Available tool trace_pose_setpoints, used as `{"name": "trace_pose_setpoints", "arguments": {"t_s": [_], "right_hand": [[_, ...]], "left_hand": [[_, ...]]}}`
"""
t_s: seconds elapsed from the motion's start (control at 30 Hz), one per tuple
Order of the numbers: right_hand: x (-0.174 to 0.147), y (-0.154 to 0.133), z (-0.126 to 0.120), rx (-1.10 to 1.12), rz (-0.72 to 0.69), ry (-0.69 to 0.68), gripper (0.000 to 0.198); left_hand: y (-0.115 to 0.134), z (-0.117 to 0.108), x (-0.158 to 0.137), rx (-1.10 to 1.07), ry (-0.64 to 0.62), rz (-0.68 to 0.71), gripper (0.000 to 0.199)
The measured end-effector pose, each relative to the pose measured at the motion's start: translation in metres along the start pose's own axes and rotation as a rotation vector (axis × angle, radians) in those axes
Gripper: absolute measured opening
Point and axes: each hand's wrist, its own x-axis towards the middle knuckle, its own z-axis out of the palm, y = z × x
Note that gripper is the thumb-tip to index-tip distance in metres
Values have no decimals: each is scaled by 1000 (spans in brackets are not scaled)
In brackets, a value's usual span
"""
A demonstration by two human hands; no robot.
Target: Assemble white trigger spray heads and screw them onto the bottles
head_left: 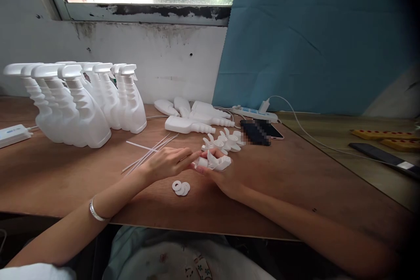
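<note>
A white trigger spray head (222, 164) lies sideways in my right hand (226, 179), the fingers closed round it. My left hand (172, 160) meets it at the ribbed collar end, its fingertips pressed together there; anything small between them is hidden. Just below the hands, several flat white ring washers (181, 188) lie overlapped on the table. Thin white dip tubes (144, 157) are scattered beneath and beyond my left hand. More white spray heads (226, 141) sit in a cluster behind my right hand.
Capped white spray bottles (88, 113) stand grouped at the left. Headless white bottles (188, 125) lie behind the spray heads. Beside them are a dark phone (272, 130) and a power strip (254, 113) with a cable. Another white strip (15, 134) is at the far left of the brown table (278, 175).
</note>
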Motion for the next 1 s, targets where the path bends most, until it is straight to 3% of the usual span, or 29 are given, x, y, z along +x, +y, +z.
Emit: {"name": "trace_pose_setpoints", "arguments": {"t_s": [0.23, 0.47, 0.57, 0.73, 1.0], "right_hand": [[2, 5, 1, 92, 123, -85, 32], [6, 4, -1, 121, 168, -111, 32], [7, 3, 1, 165, 209, -107, 39], [7, 3, 1, 161, 162, -130, 25], [7, 2, -1, 181, 198, -163, 26]], "left_hand": [[-2, -1, -7, 1, -17, 45, 32], [-4, 4, -10, -67, -22, 1, 28], [-7, 3, -7, -214, -5, -34, 27], [-8, -1, -3, -469, -60, -116, 30], [-5, -5, -1, -767, -153, -235, 26]]}}
